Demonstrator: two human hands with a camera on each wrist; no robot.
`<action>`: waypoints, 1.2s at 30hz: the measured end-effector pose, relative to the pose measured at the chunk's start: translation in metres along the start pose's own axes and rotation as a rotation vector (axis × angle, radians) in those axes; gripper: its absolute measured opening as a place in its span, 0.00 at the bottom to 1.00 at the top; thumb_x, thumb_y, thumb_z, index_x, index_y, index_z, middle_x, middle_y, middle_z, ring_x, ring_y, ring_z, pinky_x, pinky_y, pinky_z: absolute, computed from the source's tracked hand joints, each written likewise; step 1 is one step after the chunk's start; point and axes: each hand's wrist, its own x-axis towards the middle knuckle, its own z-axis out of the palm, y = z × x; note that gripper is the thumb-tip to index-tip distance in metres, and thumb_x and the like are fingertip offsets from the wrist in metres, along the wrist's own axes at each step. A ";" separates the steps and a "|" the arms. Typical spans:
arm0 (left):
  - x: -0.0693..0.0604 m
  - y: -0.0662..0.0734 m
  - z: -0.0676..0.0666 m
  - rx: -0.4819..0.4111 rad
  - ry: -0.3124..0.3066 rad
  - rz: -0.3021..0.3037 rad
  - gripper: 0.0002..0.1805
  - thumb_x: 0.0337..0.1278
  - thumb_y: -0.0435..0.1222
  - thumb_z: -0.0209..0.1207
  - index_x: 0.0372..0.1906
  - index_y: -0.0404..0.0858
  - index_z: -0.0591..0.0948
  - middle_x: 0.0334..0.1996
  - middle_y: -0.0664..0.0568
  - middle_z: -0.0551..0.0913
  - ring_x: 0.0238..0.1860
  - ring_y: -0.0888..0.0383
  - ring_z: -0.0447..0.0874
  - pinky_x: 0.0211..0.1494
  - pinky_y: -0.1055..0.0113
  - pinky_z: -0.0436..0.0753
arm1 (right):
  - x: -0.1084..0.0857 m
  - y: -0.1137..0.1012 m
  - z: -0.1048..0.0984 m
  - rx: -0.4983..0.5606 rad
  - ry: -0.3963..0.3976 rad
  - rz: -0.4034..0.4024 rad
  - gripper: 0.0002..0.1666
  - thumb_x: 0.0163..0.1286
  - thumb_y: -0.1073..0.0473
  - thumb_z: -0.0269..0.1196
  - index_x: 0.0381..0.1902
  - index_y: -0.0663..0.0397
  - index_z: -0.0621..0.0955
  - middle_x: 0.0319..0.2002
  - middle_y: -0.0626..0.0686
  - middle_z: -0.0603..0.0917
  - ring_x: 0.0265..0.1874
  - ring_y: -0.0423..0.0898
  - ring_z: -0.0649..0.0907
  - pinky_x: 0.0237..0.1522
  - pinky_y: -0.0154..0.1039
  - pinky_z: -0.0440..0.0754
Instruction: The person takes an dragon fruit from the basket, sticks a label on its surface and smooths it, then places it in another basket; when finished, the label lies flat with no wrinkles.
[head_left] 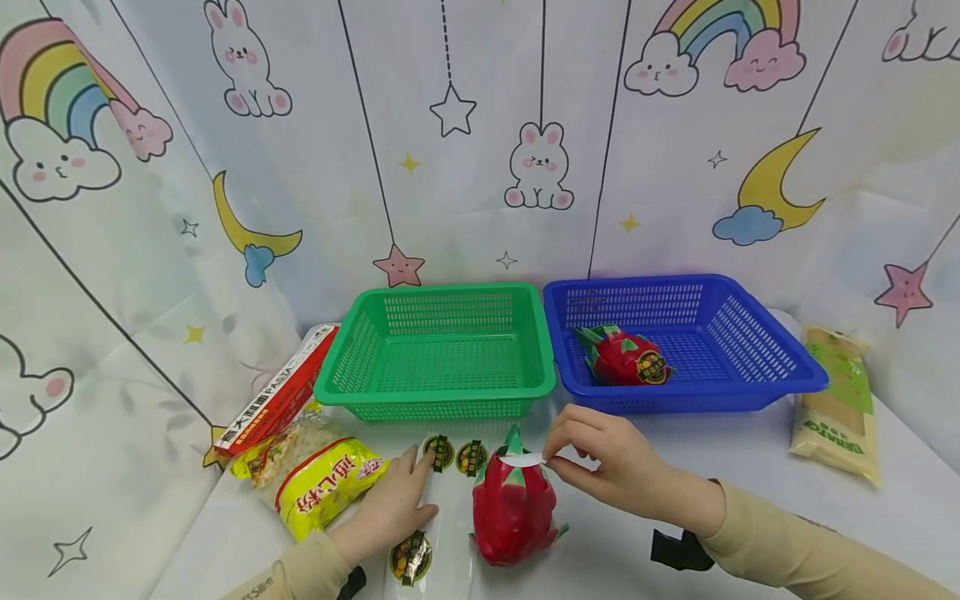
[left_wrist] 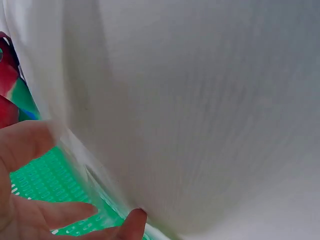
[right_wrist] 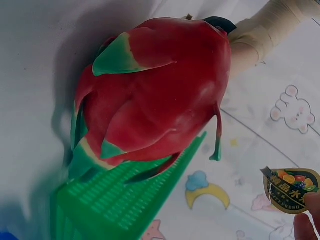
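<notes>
A red dragon fruit (head_left: 513, 510) with green tips lies on the white table in front of the green basket. Above its top end my right hand (head_left: 618, 467) pinches a round sticker (head_left: 522, 459) by its edge; the printed face of that sticker (right_wrist: 289, 191) shows in the right wrist view, held apart from the fruit (right_wrist: 160, 90). My left hand (head_left: 393, 504) rests with spread fingers on a clear backing strip (head_left: 450, 554), which bears several round stickers, one of them (head_left: 410, 557) near the table's front.
Behind stand an unfilled green basket (head_left: 435, 401) and a blue basket (head_left: 697, 400) holding another dragon fruit (head_left: 628, 358) with a sticker. A yellow pasta bag (head_left: 318, 479) and a red pasta box (head_left: 279, 392) lie left, a beige packet (head_left: 836, 408) right.
</notes>
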 end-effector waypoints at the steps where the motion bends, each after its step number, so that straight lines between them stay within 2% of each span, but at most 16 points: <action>1: 0.000 0.000 0.001 0.012 0.001 0.003 0.38 0.45 0.40 0.67 0.60 0.25 0.68 0.60 0.27 0.64 0.56 0.35 0.69 0.52 0.48 0.76 | 0.000 0.000 0.000 0.000 0.000 0.000 0.06 0.68 0.53 0.55 0.35 0.45 0.77 0.32 0.41 0.78 0.25 0.32 0.71 0.25 0.16 0.67; 12: 0.002 0.002 0.002 0.104 -0.014 0.033 0.35 0.48 0.42 0.65 0.58 0.24 0.69 0.59 0.29 0.66 0.54 0.38 0.70 0.52 0.50 0.76 | 0.000 0.000 0.000 -0.007 -0.002 0.010 0.06 0.68 0.52 0.55 0.35 0.45 0.77 0.32 0.41 0.78 0.25 0.32 0.71 0.25 0.16 0.67; 17: 0.000 0.013 -0.005 0.085 -0.007 0.057 0.34 0.49 0.41 0.64 0.58 0.26 0.69 0.60 0.30 0.65 0.54 0.37 0.69 0.51 0.50 0.76 | -0.002 0.000 0.000 -0.010 -0.005 0.020 0.06 0.68 0.52 0.55 0.34 0.45 0.77 0.33 0.41 0.78 0.26 0.33 0.72 0.26 0.17 0.68; 19: 0.000 0.019 -0.009 0.048 0.001 0.075 0.31 0.52 0.41 0.62 0.58 0.27 0.69 0.60 0.31 0.66 0.54 0.37 0.69 0.52 0.49 0.76 | -0.003 0.000 0.000 -0.011 -0.003 0.020 0.07 0.68 0.51 0.55 0.34 0.45 0.77 0.32 0.41 0.78 0.26 0.33 0.73 0.26 0.17 0.69; 22: 0.001 0.028 -0.017 -0.110 -0.010 0.105 0.27 0.58 0.40 0.57 0.58 0.27 0.70 0.59 0.33 0.68 0.55 0.37 0.69 0.55 0.47 0.73 | -0.004 0.000 0.000 -0.016 -0.003 0.025 0.08 0.68 0.51 0.54 0.34 0.45 0.77 0.32 0.41 0.78 0.26 0.34 0.74 0.27 0.17 0.69; 26: 0.003 0.038 -0.023 -0.440 -0.131 0.104 0.27 0.64 0.43 0.51 0.61 0.29 0.67 0.60 0.35 0.67 0.56 0.40 0.71 0.54 0.47 0.74 | -0.005 0.001 0.000 -0.017 -0.001 0.021 0.07 0.68 0.51 0.54 0.35 0.45 0.77 0.32 0.41 0.78 0.27 0.33 0.74 0.28 0.18 0.70; 30: 0.005 0.046 -0.019 -0.679 -0.252 0.044 0.31 0.64 0.47 0.50 0.65 0.31 0.62 0.60 0.37 0.68 0.49 0.46 0.76 0.47 0.53 0.79 | -0.006 0.003 0.001 -0.017 0.002 0.018 0.07 0.68 0.51 0.54 0.35 0.45 0.77 0.32 0.41 0.78 0.27 0.33 0.74 0.28 0.18 0.70; 36: 0.012 0.057 -0.009 -0.864 -0.302 -0.111 0.41 0.59 0.51 0.55 0.68 0.33 0.54 0.59 0.37 0.67 0.40 0.53 0.79 0.43 0.57 0.79 | -0.007 0.003 0.002 -0.020 0.006 0.015 0.07 0.68 0.51 0.54 0.34 0.45 0.77 0.32 0.41 0.77 0.28 0.33 0.74 0.29 0.18 0.71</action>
